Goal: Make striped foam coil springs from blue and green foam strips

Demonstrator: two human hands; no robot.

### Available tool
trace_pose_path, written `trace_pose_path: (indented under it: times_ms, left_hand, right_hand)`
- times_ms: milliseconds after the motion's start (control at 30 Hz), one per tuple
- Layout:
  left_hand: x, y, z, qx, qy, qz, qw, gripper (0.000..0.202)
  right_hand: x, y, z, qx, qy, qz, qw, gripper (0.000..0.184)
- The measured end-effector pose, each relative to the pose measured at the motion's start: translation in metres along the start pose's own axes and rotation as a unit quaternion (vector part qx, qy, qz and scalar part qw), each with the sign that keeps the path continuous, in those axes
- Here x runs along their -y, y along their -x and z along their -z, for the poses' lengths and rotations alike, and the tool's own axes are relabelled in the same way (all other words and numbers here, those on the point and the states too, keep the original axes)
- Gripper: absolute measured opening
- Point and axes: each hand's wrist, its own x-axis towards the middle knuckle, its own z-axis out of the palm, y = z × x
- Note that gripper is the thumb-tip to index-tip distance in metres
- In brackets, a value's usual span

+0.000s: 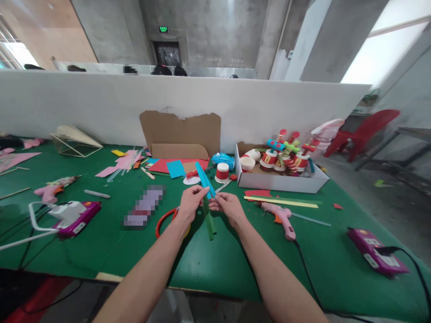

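Just right of an orange loop (164,223), the left hand (191,202) pinches blue strips (203,176) reaching beyond its fingertips, green strips (209,220) trailing below, and the right hand (229,207) pinches where they meet, left of a pink glue gun (281,217).

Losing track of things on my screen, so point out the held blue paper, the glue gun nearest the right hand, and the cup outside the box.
Blue paper (203,176): head view, upper part.
Glue gun (281,212): head view, pink body.
Cup (222,173): head view, red side band.
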Motion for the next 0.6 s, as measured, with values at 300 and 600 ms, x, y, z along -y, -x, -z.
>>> trace_pose_path:
  times_ms: [300, 600]
  left_hand:
    - [-0.003, 0.004, -0.005, -0.010, 0.023, 0.004, 1.000, 0.033]
    - [-0.002, 0.005, -0.006, -0.042, -0.065, -0.053, 0.996, 0.025]
  right_hand:
    - [0.005, 0.007, -0.006, 0.062, -0.045, -0.043, 0.996, 0.017]
    - [0.014, 0.010, -0.008, 0.053, -0.103, -0.071, 0.991, 0.011]
